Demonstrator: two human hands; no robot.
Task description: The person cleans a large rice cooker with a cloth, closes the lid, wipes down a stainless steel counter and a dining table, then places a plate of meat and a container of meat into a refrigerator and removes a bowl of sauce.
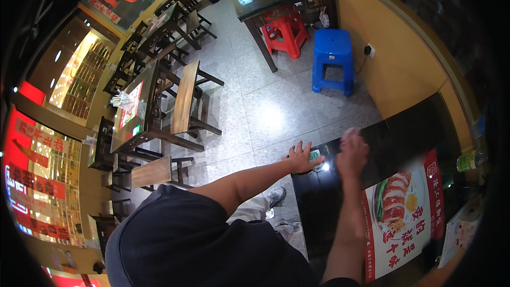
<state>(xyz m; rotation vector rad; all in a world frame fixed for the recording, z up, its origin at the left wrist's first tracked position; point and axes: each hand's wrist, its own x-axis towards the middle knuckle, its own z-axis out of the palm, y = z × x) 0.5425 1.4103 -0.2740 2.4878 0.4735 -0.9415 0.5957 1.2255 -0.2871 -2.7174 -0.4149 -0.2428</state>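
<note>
My left hand [301, 158] is at the near left edge of a glossy black table [324, 215], its fingers spread. Beside its thumb, partly covered by the hand, lies a small white card with green print [314, 155]. To the right, my right hand [352, 153] is raised over the tabletop, blurred, with no object visible in it; whether its fingers are apart is unclear. A printed food poster [402, 215] with a red border lies on the table to the right of my right forearm.
A bottle with a green label [469, 161] lies at the right rim. Beyond the table stand a blue plastic stool [332, 61], a red stool [285, 34] and another dark table [287, 2]. Wooden benches [185, 97] and a dark dining table [149, 103] are on the left.
</note>
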